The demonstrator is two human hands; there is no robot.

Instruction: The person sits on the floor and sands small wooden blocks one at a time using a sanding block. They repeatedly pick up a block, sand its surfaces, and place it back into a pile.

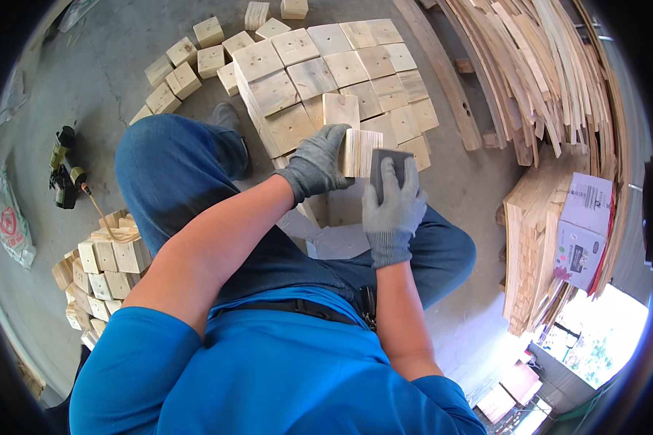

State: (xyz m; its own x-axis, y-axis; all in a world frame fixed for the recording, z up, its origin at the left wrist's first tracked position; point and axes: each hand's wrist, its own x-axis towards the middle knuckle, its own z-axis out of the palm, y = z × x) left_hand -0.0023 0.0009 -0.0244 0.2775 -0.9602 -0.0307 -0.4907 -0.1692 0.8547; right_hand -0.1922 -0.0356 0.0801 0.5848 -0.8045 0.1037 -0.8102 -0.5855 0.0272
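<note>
My left hand (318, 163), in a grey knit glove, is closed around a layered wooden block (361, 154) held in front of my knees. The layered edge of that block faces up toward me. In my right hand (396, 209), also gloved, is a dark grey sanding block (376, 170), its face up against or very near the wooden block's right side. My right fingers lie along the back of it. Just beyond, a loose wooden block (341, 109) rests on top of a broad stack of wooden blocks (334, 69).
More loose blocks (184, 80) lie on the floor at the far left, and a second block pile (112, 264) stands by my left thigh. A green-black tool (64, 167) and a plastic bag (14, 225) are further left. Long boards (537, 72) and a carton (584, 230) line the right.
</note>
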